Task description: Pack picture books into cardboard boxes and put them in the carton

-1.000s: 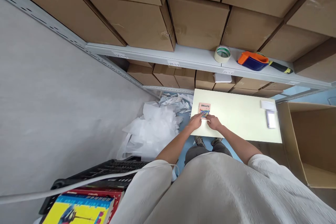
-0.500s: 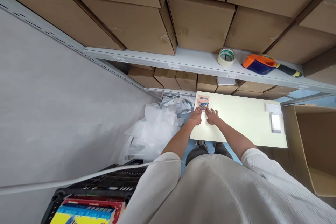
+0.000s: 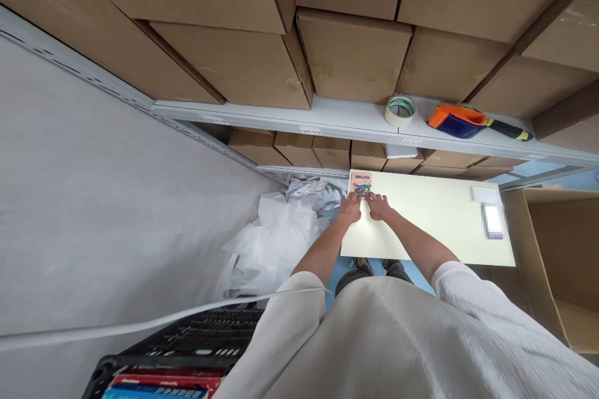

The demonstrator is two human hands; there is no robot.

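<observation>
A small book [image 3: 361, 179] with a pink cover and a dark, colourful picture lies flat at the left far corner of the pale tabletop [image 3: 430, 218]. My left hand [image 3: 350, 207] touches its near left corner, fingers stretched forward. On the near right corner rest the extended fingertips of my right hand [image 3: 378, 206]. Both palms face down, and neither hand is wrapped round anything. The fingers partly cover the book's near edge.
Cardboard boxes [image 3: 353, 56] fill the shelf ahead, with a tape roll [image 3: 400, 111] and an orange-and-blue tool [image 3: 457, 120] on its edge. Crumpled white sheets [image 3: 276, 243] pile up at left. An open carton [image 3: 538, 262] stands right; a black crate [image 3: 196, 336] holds books.
The view has tipped slightly upward, so the shelf and table sit lower in it. My hands stay at the book's near edge, with little visible movement.
</observation>
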